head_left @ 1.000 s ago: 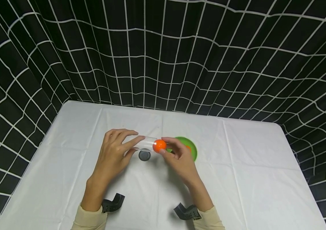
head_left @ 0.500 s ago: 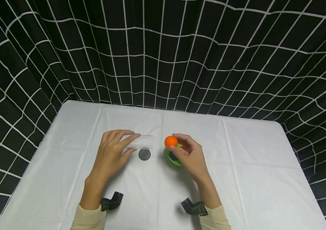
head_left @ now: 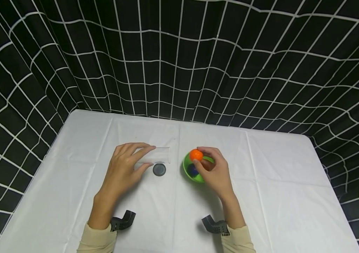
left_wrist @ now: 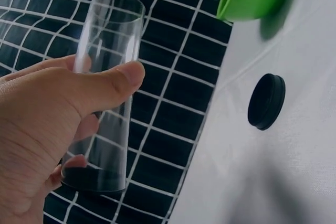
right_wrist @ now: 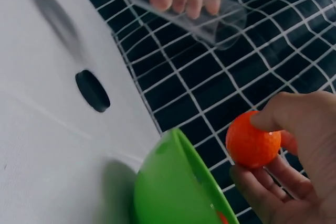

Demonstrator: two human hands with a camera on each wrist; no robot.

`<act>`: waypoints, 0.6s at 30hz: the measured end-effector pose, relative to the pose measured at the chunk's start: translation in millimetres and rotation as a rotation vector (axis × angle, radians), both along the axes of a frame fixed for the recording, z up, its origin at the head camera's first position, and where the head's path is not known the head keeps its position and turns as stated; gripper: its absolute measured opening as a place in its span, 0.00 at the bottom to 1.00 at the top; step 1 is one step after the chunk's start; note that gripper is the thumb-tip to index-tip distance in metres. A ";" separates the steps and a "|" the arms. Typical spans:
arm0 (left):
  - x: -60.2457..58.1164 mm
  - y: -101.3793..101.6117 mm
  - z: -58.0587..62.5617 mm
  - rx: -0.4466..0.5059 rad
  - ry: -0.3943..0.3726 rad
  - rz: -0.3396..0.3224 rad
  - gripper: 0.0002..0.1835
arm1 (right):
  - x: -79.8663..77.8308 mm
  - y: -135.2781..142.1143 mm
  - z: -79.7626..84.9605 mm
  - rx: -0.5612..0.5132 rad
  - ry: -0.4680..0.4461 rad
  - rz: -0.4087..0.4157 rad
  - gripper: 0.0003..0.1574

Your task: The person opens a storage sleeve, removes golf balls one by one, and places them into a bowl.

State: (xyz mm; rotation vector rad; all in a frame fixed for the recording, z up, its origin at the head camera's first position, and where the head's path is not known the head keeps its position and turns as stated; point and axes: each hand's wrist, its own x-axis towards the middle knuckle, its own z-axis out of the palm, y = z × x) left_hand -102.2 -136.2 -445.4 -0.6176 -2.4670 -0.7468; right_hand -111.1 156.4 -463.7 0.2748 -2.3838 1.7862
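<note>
My left hand (head_left: 125, 165) grips a clear plastic tube (left_wrist: 113, 40) around its side. The tube looks hollow, with a dark closed end (left_wrist: 94, 179) near the fingers and an uncovered end facing right in the head view. Between thumb and fingers, my right hand (head_left: 214, 170) pinches an orange ball (head_left: 196, 155) over a green bowl (head_left: 185, 169). Inside that bowl lie a dark blue ball (head_left: 193, 170) and a reddish ball (head_left: 207, 165), partly covered by the right hand. A round black cap (head_left: 159, 169) rests on the cloth between the hands.
White cloth (head_left: 280, 196) covers the table, with fold lines across it. Black curtain with a white grid (head_left: 179, 63) stands behind and along both sides. Each wrist wears a black mount (head_left: 123, 220) near a beige sleeve (head_left: 98, 239).
One second ago the orange ball was at the tube's uncovered end. My right hand has carried it right, over the bowl. The left hand with the tube has barely moved.
</note>
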 end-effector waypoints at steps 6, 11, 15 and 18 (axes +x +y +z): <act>0.9 0.0 -0.1 0.032 -0.040 -0.007 0.27 | -1.1 0.3 -7.7 0.142 0.077 -0.021 0.23; 0.6 0.7 -1.0 0.051 -0.052 -0.022 0.27 | -0.9 0.7 -10.6 0.241 0.088 -0.046 0.23; 0.3 0.2 -1.9 0.079 -0.057 -0.020 0.27 | -0.7 0.9 -11.4 0.270 0.099 -0.043 0.23; 0.5 -0.2 -2.8 0.102 -0.072 -0.019 0.27 | -0.8 0.4 -10.9 0.283 0.104 -0.042 0.23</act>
